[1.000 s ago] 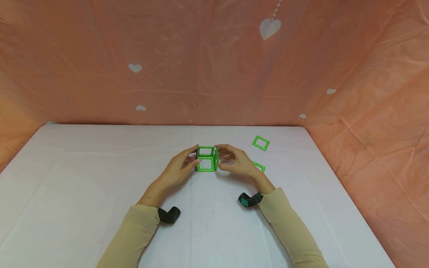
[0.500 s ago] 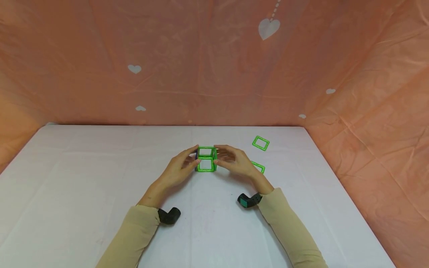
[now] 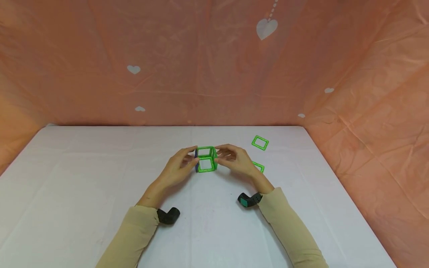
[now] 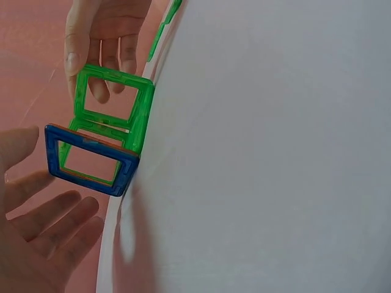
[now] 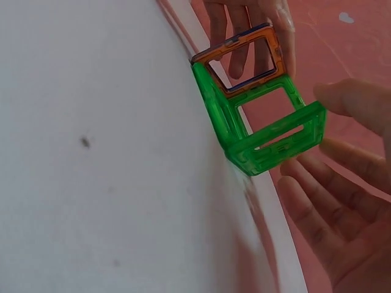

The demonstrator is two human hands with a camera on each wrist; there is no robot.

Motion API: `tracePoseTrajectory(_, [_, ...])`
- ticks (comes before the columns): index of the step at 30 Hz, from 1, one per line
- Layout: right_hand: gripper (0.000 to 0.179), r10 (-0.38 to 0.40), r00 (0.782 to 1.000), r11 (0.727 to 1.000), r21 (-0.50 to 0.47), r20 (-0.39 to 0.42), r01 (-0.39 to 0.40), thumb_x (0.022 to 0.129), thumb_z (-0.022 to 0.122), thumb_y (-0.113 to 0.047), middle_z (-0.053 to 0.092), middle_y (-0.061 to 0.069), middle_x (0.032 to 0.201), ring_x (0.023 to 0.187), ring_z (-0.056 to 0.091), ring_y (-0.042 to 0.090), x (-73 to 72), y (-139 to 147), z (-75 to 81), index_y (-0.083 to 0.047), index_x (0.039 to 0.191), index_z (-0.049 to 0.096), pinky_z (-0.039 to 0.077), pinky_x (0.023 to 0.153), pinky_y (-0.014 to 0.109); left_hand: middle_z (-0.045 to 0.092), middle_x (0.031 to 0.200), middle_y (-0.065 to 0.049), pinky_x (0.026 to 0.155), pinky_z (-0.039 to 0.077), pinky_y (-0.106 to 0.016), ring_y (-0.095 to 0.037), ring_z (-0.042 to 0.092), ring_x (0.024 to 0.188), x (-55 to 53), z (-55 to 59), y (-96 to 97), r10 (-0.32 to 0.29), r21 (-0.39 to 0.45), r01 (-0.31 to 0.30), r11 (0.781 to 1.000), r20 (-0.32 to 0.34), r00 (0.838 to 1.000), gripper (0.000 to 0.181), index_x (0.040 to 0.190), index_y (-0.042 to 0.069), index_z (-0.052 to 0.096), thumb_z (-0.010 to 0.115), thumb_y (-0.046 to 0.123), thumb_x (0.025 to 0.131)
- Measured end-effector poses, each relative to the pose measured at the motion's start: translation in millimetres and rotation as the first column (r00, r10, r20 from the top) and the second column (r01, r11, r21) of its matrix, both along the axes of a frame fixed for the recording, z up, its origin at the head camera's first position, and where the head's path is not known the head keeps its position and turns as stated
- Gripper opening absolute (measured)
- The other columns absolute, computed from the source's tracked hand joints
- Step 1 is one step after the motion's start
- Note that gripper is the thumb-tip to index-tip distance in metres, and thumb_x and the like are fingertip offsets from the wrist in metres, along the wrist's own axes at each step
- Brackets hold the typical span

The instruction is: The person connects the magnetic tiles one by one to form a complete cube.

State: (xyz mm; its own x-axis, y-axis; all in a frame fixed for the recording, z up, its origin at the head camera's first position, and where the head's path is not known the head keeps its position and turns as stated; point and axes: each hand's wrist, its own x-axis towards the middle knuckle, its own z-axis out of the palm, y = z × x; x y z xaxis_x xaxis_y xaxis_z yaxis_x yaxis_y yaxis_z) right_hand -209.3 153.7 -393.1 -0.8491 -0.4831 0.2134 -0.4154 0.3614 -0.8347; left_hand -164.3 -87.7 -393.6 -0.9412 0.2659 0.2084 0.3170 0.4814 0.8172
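Bracing a box of green frames (image 3: 206, 158) from opposite sides, a person's left hand (image 3: 177, 169) is pinching a blue panel (image 4: 126, 173) backed by an orange panel (image 5: 276, 55), while the right hand (image 3: 236, 162) is gripping the green wall (image 5: 275, 127) across from it by its edges, apparently to keep the joined sides square. The box is resting between the hands; whether it is touching the white tabletop (image 3: 100, 186) is unclear. A loose green square (image 3: 263, 138) and a second square (image 3: 258, 164), partly hidden by the right wrist, are lying rightward, seemingly placed within reach.
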Motion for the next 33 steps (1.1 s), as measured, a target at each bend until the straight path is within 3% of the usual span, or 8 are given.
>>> tracePoseTrajectory(6, [0.037, -0.002, 1.000, 1.000, -0.015, 0.010, 0.002, 0.086, 0.071, -0.010, 0.068, 0.015, 0.099, 0.084, 0.066, 0.021, 0.9, -1.1, 2.1, -0.002, 0.121, 0.063, 0.054, 0.077, 0.029, 0.053, 0.131, -0.023, 0.096, 0.048, -0.047, -0.037, 0.059, 0.114, -0.3, -0.2, 0.4, 0.026, 0.016, -0.026, 1.000, 0.003, 1.000, 0.046, 0.137, 0.001, 0.047, 0.058, 0.020, 0.097])
tracePoseTrajectory(13, [0.038, -0.005, 1.000, 1.000, -0.014, 0.027, 0.005, 0.087, 0.068, -0.004, 0.066, 0.024, 0.101, 0.084, 0.065, 0.036, 1.3, -3.3, 1.6, 0.006, 0.123, 0.060, 0.053, 0.071, 0.025, 0.054, 0.129, -0.024, 0.094, 0.050, -0.047, -0.037, 0.060, 0.112, 0.1, 1.4, 0.4, 0.041, 0.023, -0.041, 0.999, -0.005, 0.999, 0.042, 0.134, 0.000, 0.050, 0.058, 0.017, 0.096])
tracePoseTrajectory(17, [0.037, -0.018, 0.999, 1.000, -0.018, 0.045, 0.019, 0.087, 0.069, -0.006, 0.066, 0.023, 0.102, 0.082, 0.066, 0.035, 1.9, -3.6, 2.6, 0.002, 0.122, 0.061, 0.051, 0.068, 0.023, 0.054, 0.128, -0.023, 0.094, 0.050, -0.047, -0.036, 0.059, 0.112, 0.8, 3.3, -0.3, 0.048, 0.025, -0.048, 0.999, -0.001, 0.999, 0.040, 0.132, 0.000, 0.051, 0.057, 0.017, 0.096])
tracePoseTrajectory(24, [0.033, -0.032, 0.998, 0.999, -0.041, 0.045, 0.034, 0.086, 0.070, -0.011, 0.069, 0.015, 0.102, 0.077, 0.068, 0.023, 2.5, -3.4, 3.1, -0.005, 0.118, 0.065, 0.053, 0.066, 0.026, 0.059, 0.126, -0.021, 0.095, 0.050, -0.045, -0.035, 0.061, 0.113, 0.6, 3.4, -0.6, 0.050, 0.050, -0.050, 0.998, 0.002, 0.999, 0.036, 0.129, 0.001, 0.053, 0.057, 0.016, 0.097])
tracePoseTrajectory(29, [0.032, -0.024, 0.999, 0.997, -0.075, 0.043, 0.027, 0.087, 0.068, -0.007, 0.068, 0.020, 0.103, 0.078, 0.069, 0.032, 3.5, -4.4, 3.0, 0.000, 0.118, 0.064, 0.054, 0.065, 0.028, 0.060, 0.125, -0.024, 0.096, 0.049, -0.044, -0.036, 0.062, 0.113, 1.0, 2.3, -1.2, 0.050, 0.073, -0.051, 0.996, 0.013, 0.999, 0.035, 0.129, 0.003, 0.053, 0.057, 0.014, 0.096])
tracePoseTrajectory(33, [0.033, -0.014, 0.999, 0.995, -0.098, 0.053, 0.019, 0.089, 0.065, -0.001, 0.067, 0.026, 0.104, 0.079, 0.066, 0.042, 4.9, -6.0, 4.8, 0.006, 0.120, 0.061, 0.055, 0.065, 0.042, 0.060, 0.126, -0.023, 0.098, 0.048, -0.043, -0.035, 0.059, 0.116, 1.0, 2.8, -1.0, 0.047, 0.070, -0.049, 0.996, 0.029, 0.998, 0.035, 0.130, 0.002, 0.052, 0.057, 0.015, 0.097])
